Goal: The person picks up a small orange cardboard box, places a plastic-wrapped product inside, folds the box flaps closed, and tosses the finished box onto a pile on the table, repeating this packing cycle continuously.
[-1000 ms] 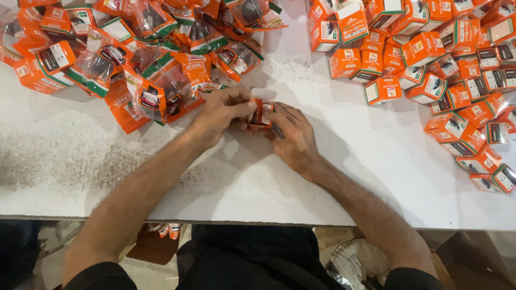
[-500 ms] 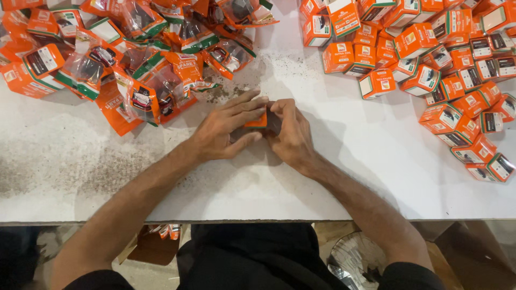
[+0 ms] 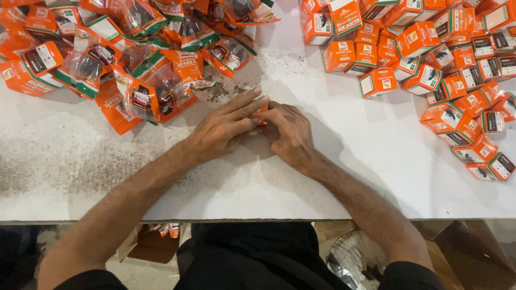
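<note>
My left hand and my right hand meet over the middle of the white table. Between them they cover a small orange packet, of which only a sliver shows near the fingertips. The left fingers lie flat across it and the right fingers curl around its far side. Whether it is a box or a bag cannot be told from here.
A heap of orange plastic bags with dark parts inside lies at the back left. Many small orange and white boxes are piled at the back right. Below the table's front edge a cardboard box and a round metal thing show.
Both hands have closed further over the small orange packet, which showed more clearly between the fingers before. The hands stayed at the same spot on the table.
</note>
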`<state>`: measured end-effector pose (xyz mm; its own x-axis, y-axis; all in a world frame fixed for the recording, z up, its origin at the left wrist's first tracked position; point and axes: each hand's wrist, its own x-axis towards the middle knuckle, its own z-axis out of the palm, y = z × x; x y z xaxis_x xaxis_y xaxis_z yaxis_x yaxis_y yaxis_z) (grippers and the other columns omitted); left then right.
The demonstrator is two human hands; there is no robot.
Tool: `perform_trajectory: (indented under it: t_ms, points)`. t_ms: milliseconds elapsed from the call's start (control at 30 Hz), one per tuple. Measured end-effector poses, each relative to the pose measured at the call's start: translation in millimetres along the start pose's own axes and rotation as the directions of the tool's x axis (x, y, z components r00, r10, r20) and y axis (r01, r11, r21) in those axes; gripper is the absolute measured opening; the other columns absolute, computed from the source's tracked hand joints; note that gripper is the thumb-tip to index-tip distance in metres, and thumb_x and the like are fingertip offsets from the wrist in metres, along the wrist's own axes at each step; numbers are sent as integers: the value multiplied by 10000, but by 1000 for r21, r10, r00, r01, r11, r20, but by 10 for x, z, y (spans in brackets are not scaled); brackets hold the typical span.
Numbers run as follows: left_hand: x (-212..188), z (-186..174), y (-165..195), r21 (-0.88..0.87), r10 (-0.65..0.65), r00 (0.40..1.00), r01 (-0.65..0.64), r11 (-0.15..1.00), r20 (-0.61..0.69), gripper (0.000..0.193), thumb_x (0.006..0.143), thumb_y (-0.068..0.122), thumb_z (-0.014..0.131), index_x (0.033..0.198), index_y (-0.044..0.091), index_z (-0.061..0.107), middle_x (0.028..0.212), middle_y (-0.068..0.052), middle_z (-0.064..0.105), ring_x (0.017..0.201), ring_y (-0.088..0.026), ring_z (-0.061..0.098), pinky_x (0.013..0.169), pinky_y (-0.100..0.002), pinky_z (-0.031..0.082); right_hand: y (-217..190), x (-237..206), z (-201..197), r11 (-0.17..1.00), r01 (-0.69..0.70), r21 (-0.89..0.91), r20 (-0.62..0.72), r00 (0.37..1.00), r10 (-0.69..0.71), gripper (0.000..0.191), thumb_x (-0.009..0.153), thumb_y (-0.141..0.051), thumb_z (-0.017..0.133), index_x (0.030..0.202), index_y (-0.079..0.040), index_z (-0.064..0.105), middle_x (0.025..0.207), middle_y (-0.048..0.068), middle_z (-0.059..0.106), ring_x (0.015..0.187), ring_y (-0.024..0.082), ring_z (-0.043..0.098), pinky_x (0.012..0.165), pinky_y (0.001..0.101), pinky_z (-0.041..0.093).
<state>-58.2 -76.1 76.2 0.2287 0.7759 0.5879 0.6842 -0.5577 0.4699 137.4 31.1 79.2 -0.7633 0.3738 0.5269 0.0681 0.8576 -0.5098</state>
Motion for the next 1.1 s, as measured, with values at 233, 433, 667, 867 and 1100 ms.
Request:
perform_trajectory:
  t_ms: [233,433,667,867,1100]
  points:
    - [2,-130,80,86,-7,1000,8,996,-17,424,910,98,748,1290,4,585,1582,-276,382,1500,-446,314,1221,-617,277,129,41,-96,991,83,-103,23,996,-81,319,765,21,770,1035,-88,641,1190,155,686,1047,382,682,927,491,543]
    - [673,129,-71,124,-83,954,123,985,-286,377,988,26,710,1322,70,539,1508,-125,541,1337,-368,555,1138,-486,480,548,142,-650,880,-181,-439,-418,908,-22,630,1090,-82,799,1532,-111,351,1650,255,90,1551,446,151,1283,554,205]
    - [2196,901,-899,23,-342,926,350,937,-158,382,945,8,630,1316,62,556,1306,-126,627,1123,-358,644,892,-483,535,719,12,-510,970,-175,-168,-417,904,91,540,1214,-174,604,1597,-73,238,1732,149,135,1614,306,158,1314,477,216]
    - [1457,596,-446,15,199,943,-203,979,-268,426,917,-69,644,1322,31,557,1258,-164,610,1143,-402,578,1011,-502,512,943,-132,-767,890,-265,372,-225,904,363,635,1219,-257,585,1647,4,195,1570,159,298,1436,216,316,1237,422,294]
    - [378,-254,-207,360,-126,978,179,916,-166,555,862,-43,641,1398,55,535,1400,-153,554,1136,-366,639,978,-476,540,505,-81,-155,709,-375,598,194,925,326,594,1030,-145,727,1507,0,405,1315,104,636,1198,180,645,1074,366,539]
